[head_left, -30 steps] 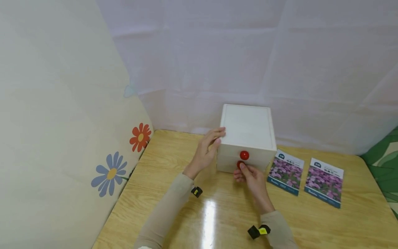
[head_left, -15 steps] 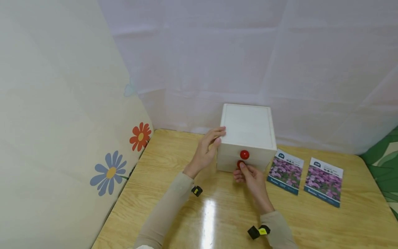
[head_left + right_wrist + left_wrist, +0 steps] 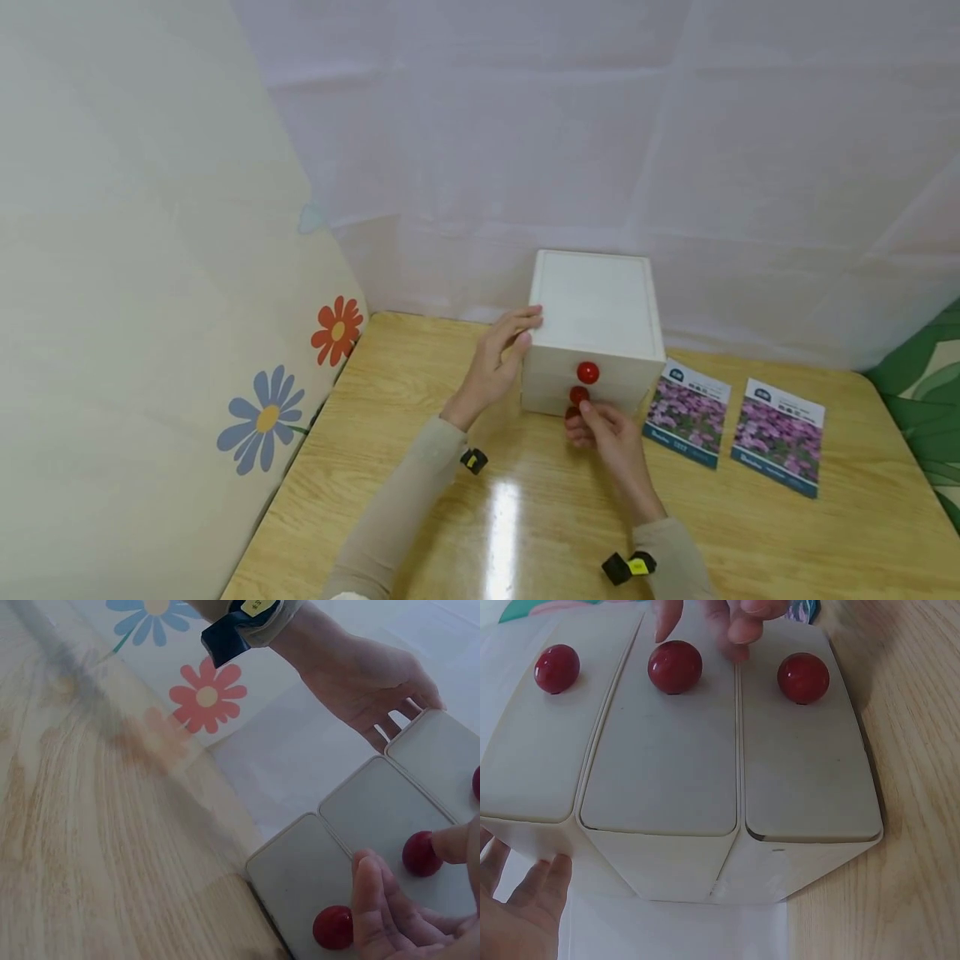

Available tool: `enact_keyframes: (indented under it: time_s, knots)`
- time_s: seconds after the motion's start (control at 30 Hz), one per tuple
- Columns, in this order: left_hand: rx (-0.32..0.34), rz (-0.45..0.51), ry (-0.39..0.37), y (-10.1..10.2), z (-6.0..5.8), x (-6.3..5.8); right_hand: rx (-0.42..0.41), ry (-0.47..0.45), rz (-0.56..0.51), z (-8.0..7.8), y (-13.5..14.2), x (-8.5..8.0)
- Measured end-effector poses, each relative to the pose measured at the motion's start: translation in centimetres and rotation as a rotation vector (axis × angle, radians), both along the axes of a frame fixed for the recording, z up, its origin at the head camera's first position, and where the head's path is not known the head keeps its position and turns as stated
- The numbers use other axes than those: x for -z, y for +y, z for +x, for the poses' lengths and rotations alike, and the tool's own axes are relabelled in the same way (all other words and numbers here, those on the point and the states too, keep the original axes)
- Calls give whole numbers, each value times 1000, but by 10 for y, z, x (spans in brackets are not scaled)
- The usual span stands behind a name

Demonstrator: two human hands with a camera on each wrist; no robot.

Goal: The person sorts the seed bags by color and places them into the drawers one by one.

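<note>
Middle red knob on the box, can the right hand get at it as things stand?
Very likely yes. The right hand is at the middle knob, its thumb to one side and fingers to the other, with nothing visible between.

The table [image 3: 420, 358] bears a box [image 3: 592, 304] and two packets [image 3: 687, 414].

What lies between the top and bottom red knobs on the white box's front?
The middle red knob, seen plainly in the left wrist view, with fingers of the right hand close beside it.
</note>
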State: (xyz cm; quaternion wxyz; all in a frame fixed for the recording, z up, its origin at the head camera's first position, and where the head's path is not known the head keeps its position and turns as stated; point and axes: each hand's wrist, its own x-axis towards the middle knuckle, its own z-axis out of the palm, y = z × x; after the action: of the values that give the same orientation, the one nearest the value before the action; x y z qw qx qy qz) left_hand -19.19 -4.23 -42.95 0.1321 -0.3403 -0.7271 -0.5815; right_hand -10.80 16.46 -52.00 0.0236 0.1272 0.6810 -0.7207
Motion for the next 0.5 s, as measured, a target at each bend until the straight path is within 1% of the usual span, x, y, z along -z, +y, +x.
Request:
enact_keyframes:
  time_s: [0.1, 0.2, 0.33, 0.5]
  knots:
    - [-4, -1, -2, -1, 0, 0, 3, -17, -7, 2, 2, 3]
    - [-1, -11, 12, -2, -10, 14, 18, -34, -16, 3, 3, 6]
    - [1, -21, 36, -3, -23, 33, 32, -31, -24, 5, 5, 13]
    - [-5, -14, 25, -1, -23, 33, 40, -23, -34, 5, 5, 22]
